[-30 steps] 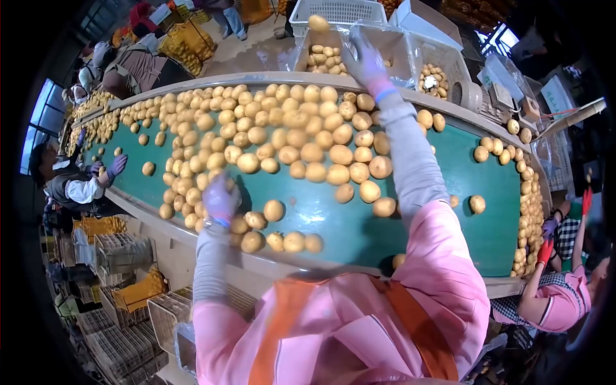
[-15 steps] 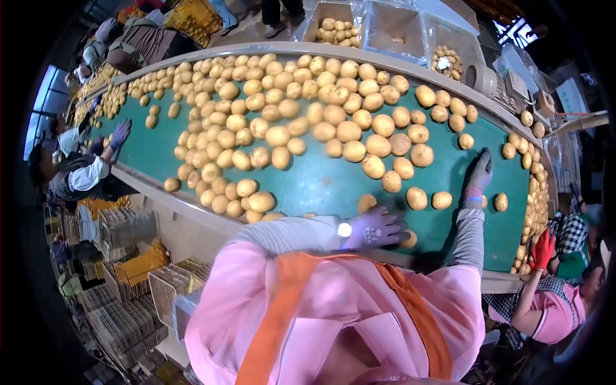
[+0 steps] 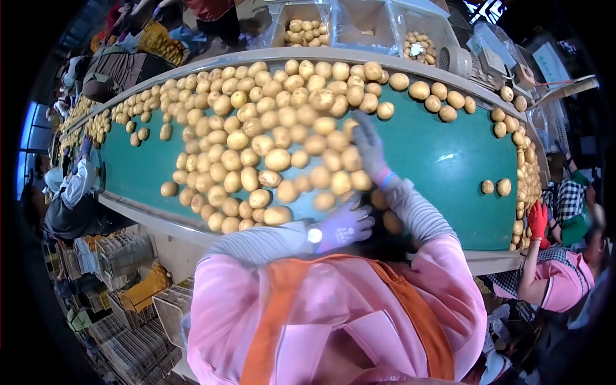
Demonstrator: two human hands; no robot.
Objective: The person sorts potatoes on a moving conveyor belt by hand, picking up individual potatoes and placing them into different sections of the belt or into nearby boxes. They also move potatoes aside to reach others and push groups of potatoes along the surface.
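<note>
Your left hand (image 3: pixel 346 226) sits grip released at the belt's (image 3: pixel 443 160) near edge, right hand (image 3: pixel 370 146) flat, released too, on the potatoes (image 3: pixel 278 159).

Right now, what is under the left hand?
Green belt shows around the left hand, with a potato just beyond it. Whether the palm covers another potato is hidden.

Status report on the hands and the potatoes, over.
Right hand open, reaching among the potatoes mid-belt. Left hand at the near edge of the belt, blurred, grip unclear. Potatoes crowd both hands; nothing else in the way.
</note>
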